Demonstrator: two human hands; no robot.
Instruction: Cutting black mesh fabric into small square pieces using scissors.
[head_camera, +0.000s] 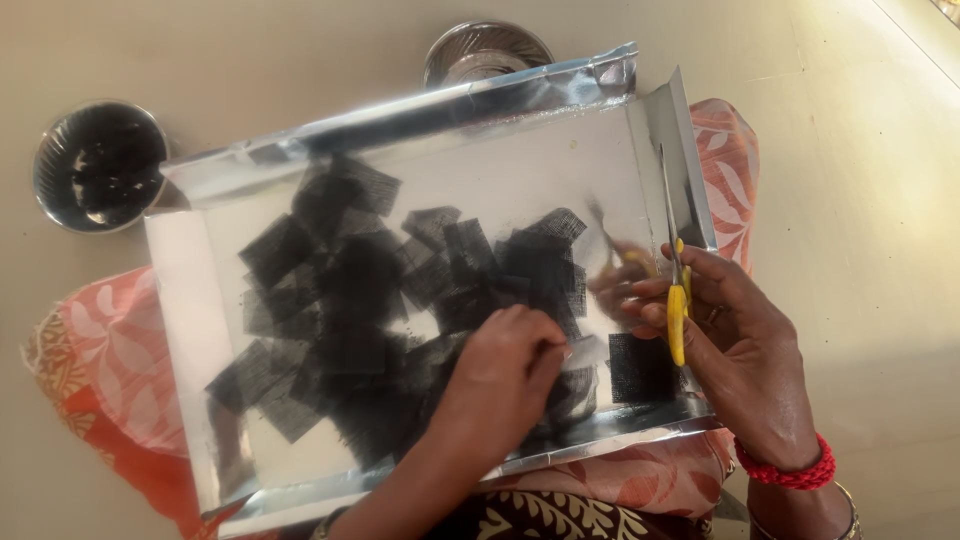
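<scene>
On pale floor (880, 200), silver tray (190, 290)

Shiny silver foil-lined tray (190, 300) is crowded with black square mesh pieces (330, 300); bare strips only along left and top-right. Two round steel bowls (98, 165) block the far edge.

- A home, with the person sitting on the floor (880, 200), which is plain, pale and smooth.
- A silver tray (200, 300) rests on the lap, over orange leaf-print cloth (110, 370).
- Two steel bowls sit on the floor just beyond the tray: one bowl (98, 165) at its far left corner, another bowl (485, 52) behind its far edge.
- Sunlight falls across the floor right of the tray.
</scene>
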